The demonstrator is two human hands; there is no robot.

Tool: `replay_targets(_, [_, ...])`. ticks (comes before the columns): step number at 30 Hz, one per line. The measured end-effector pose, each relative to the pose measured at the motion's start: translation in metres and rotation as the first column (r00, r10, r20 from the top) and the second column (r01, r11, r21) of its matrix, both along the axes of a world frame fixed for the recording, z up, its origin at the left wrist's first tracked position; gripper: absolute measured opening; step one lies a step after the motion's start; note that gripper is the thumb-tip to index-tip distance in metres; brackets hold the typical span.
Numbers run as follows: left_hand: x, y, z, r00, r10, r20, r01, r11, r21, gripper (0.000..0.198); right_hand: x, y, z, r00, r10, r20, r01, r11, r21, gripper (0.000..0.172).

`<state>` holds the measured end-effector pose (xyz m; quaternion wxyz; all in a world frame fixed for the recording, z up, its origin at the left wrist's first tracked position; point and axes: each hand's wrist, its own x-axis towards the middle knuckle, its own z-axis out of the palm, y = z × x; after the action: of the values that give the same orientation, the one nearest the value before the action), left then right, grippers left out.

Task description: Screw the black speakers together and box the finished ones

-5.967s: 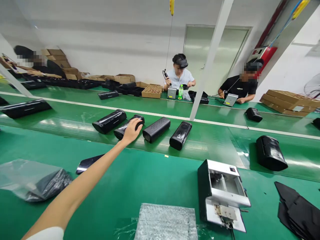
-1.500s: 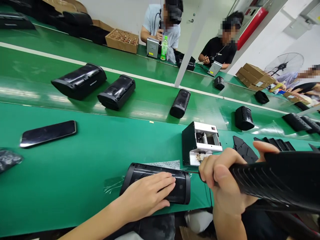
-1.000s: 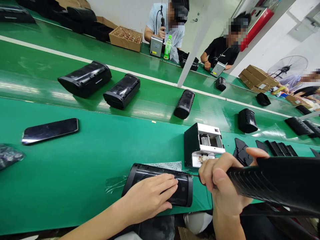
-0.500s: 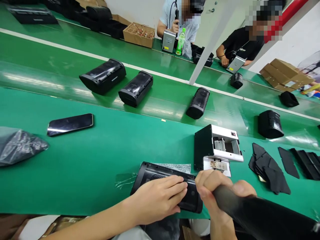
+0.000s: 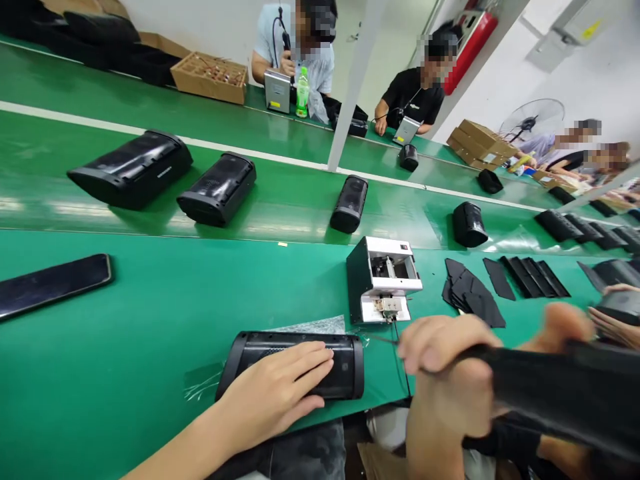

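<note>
A glossy black speaker housing (image 5: 350, 367) lies lengthwise at the table's front edge, partly on clear plastic wrap (image 5: 320, 325). My left hand (image 5: 285, 380) rests flat across its top, fingers stretched out. To the right, my right hand (image 5: 450, 347) is wrapped round a thick black electric screwdriver (image 5: 560, 387), slightly blurred. Its thin bit points left toward the housing's right end; whether the tip touches cannot be made out. Behind the hands stands a black-and-white screw feeder (image 5: 393, 283).
More speaker housings (image 5: 350, 203) sit on the green belt (image 5: 300, 173) beyond the table. A phone (image 5: 60, 283) lies at left, thin black panels (image 5: 473, 293) and narrow black trays (image 5: 535, 277) at right. Co-workers sit across the belt; another person's hands (image 5: 617, 320) show at the right edge.
My right hand with the electric screwdriver has drawn away to the right from the speaker housing's end. My left hand stays on the housing. The view has swung right.
</note>
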<state>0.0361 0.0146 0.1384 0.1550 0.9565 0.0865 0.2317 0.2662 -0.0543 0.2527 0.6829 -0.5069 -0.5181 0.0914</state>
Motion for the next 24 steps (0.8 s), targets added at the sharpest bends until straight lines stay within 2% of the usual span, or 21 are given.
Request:
replay_targets(1, [0.000, 0.001, 0.000, 1.000, -0.004, 0.008, 0.004, 1.000, 0.006, 0.036, 0.011, -0.001, 0.009, 0.999, -0.043, -0.033, 0.045, 0.997, 0.064, 0.028])
replay_targets(3, [0.001, 0.004, 0.001, 1.000, -0.004, 0.023, 0.004, 1.000, 0.026, 0.035, 0.031, 0.002, 0.021, 0.989, -0.115, -0.095, 0.129, 0.981, 0.147, 0.044])
replay_targets(5, [0.002, 0.005, 0.001, 1.000, 0.001, 0.022, -0.002, 0.999, 0.042, 0.035, 0.047, 0.013, 0.022, 0.985, -0.145, -0.094, 0.159, 0.974, 0.162, 0.054])
replay_targets(9, [0.002, 0.006, 0.001, 1.000, 0.003, 0.015, -0.004, 0.999, 0.050, 0.034, 0.059, 0.033, 0.003, 0.993, -0.115, -0.041, 0.118, 0.989, 0.087, 0.043])
replay_targets(12, [0.002, 0.004, 0.000, 1.000, -0.009, 0.025, 0.008, 0.999, 0.046, 0.035, 0.057, 0.034, -0.011, 0.995, -0.059, -0.082, 0.061, 0.998, 0.022, 0.048])
replay_targets(14, [0.002, 0.003, -0.002, 1.000, 0.002, 0.028, -0.003, 0.999, 0.040, 0.035, 0.054, 0.029, -0.015, 0.992, -0.027, -0.120, 0.022, 0.999, -0.043, 0.051])
replay_targets(16, [0.002, 0.000, -0.005, 0.999, 0.018, 0.032, -0.019, 1.000, 0.025, 0.037, 0.049, 0.020, -0.011, 0.988, -0.019, -0.152, 0.007, 0.997, -0.079, 0.047])
replay_targets(17, [0.002, -0.001, -0.006, 0.999, 0.017, 0.039, -0.018, 1.000, 0.014, 0.039, 0.045, 0.017, -0.005, 0.987, -0.019, -0.162, 0.008, 0.998, -0.066, 0.041])
replay_targets(19, [0.003, -0.004, -0.009, 0.999, -0.005, 0.054, 0.006, 1.000, -0.005, 0.044, 0.032, 0.012, 0.009, 0.986, 0.024, -0.167, -0.027, 1.000, -0.012, 0.017])
replay_targets(20, [0.003, -0.005, -0.010, 0.998, -0.015, 0.054, 0.016, 1.000, -0.013, 0.046, 0.023, 0.013, 0.016, 0.984, 0.079, -0.161, -0.081, 0.997, -0.004, 0.018])
replay_targets(21, [0.003, -0.006, -0.012, 0.999, -0.021, 0.050, 0.022, 1.000, -0.016, 0.048, 0.013, 0.015, 0.024, 0.978, 0.142, -0.152, -0.145, 0.989, -0.004, 0.032])
replay_targets(22, [0.004, -0.007, -0.013, 0.999, -0.024, 0.047, 0.024, 1.000, -0.013, 0.050, 0.002, 0.018, 0.030, 0.969, 0.196, -0.153, -0.198, 0.980, 0.007, 0.034])
replay_targets(23, [0.004, -0.007, -0.014, 0.999, -0.019, 0.042, 0.019, 1.000, -0.008, 0.050, -0.011, 0.023, 0.034, 0.957, 0.242, -0.160, -0.241, 0.970, 0.025, 0.026])
replay_targets(24, [0.004, -0.007, -0.014, 0.999, -0.014, 0.041, 0.014, 1.000, 0.001, 0.051, -0.024, 0.029, 0.036, 0.945, 0.279, -0.173, -0.275, 0.960, 0.050, 0.009])
